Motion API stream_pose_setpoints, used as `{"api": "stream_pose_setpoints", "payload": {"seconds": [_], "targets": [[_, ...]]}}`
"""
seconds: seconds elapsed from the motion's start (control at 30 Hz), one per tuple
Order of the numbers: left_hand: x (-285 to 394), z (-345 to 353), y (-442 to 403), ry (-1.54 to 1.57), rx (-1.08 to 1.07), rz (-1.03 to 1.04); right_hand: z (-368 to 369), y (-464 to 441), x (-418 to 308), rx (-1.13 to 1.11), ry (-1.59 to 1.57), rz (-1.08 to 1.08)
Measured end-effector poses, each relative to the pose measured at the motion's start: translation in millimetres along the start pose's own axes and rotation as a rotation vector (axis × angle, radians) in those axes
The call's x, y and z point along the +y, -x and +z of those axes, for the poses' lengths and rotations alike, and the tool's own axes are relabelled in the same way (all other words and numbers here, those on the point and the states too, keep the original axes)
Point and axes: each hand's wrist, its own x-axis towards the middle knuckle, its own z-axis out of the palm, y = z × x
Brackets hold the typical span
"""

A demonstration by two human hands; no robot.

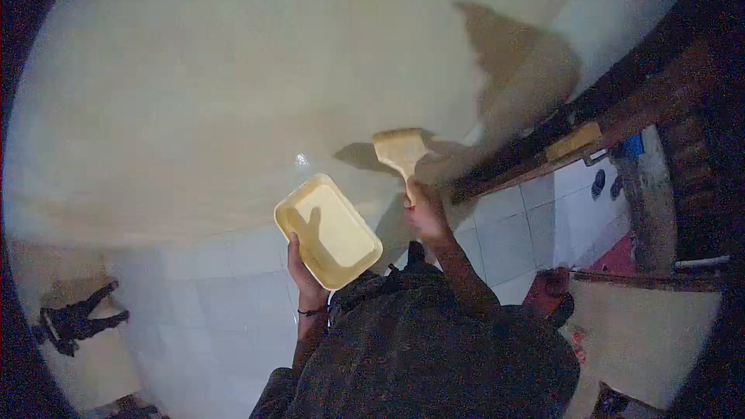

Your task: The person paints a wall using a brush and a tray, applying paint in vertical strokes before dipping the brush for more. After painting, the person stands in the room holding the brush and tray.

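Observation:
My left hand (309,279) is closed on the side of a shallow cream-yellow plastic tray (292,219), its thumb over the rim. The tray tilts toward the camera, and a shadow falls across its inside. My right hand (427,213) grips the handle of a wide, flat paintbrush (400,150). The brush's bristle end points up against the pale wall (217,70), beside its own shadow; I cannot tell how firmly it touches. The brush and tray are apart, the brush up and to the right.
White floor tiles (202,302) lie below the wall. A dark wooden door frame (528,157) runs along the right, with slippers (598,184) on the floor beyond. Dark items (77,320) are at the lower left. A pale surface (644,334) stands at the lower right.

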Motion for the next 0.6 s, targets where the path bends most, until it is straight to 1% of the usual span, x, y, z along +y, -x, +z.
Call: {"api": "stream_pose_setpoints", "payload": {"seconds": [0.03, 0.1, 0.17, 0.2, 0.23, 0.3, 0.37, 0.43, 0.47, 0.53, 0.57, 0.6], "targets": [[-0.1, -1.2, -5.2, 0.001, -0.009, -0.001, 6.4, 14.1, -16.7, -0.034, -0.058, -0.057], [0.6, -3.7, -12.5, -0.019, -0.072, -0.071, 23.4, 38.3, -55.2, -0.034, -0.063, -0.110], [1.3, -3.3, -16.6, -0.006, -0.101, -0.077, 39.4, 60.4, -90.2, -0.029, -0.076, -0.170], [5.2, -7.7, -9.9, 0.020, -0.125, -0.073, 50.9, 78.2, -99.6, -0.039, -0.017, -0.264], [3.5, -2.0, -11.0, 0.018, -0.132, -0.076, 52.6, 77.7, -111.3, -0.047, 0.038, -0.349], [1.8, 12.8, -5.0, 0.041, -0.109, -0.010, 49.5, 66.5, -127.5, 0.026, 0.368, -0.896], [1.3, 10.2, -4.4, 0.038, -0.105, -0.013, 73.3, 90.4, -174.1, -0.049, 0.080, -0.849], [0.8, 7.5, -7.0, 0.036, -0.098, -0.011, 80.0, 94.3, -207.3, -0.164, -0.047, -0.764], [-0.8, 1.8, -10.0, 0.015, -0.124, -0.028, 80.3, 85.7, -214.7, -0.167, -0.044, -0.768], [-1.0, 3.3, -10.9, 0.003, -0.141, -0.038, 82.6, 69.6, -226.8, -0.320, -0.150, -0.733], [-1.6, 2.9, -13.0, 0.028, -0.118, -0.037, 83.9, 61.4, -223.0, -0.327, -0.147, -0.730], [-1.4, 5.8, -11.3, 0.053, -0.098, -0.039, 82.2, 54.0, -215.8, -0.269, -0.130, -0.698]]}}
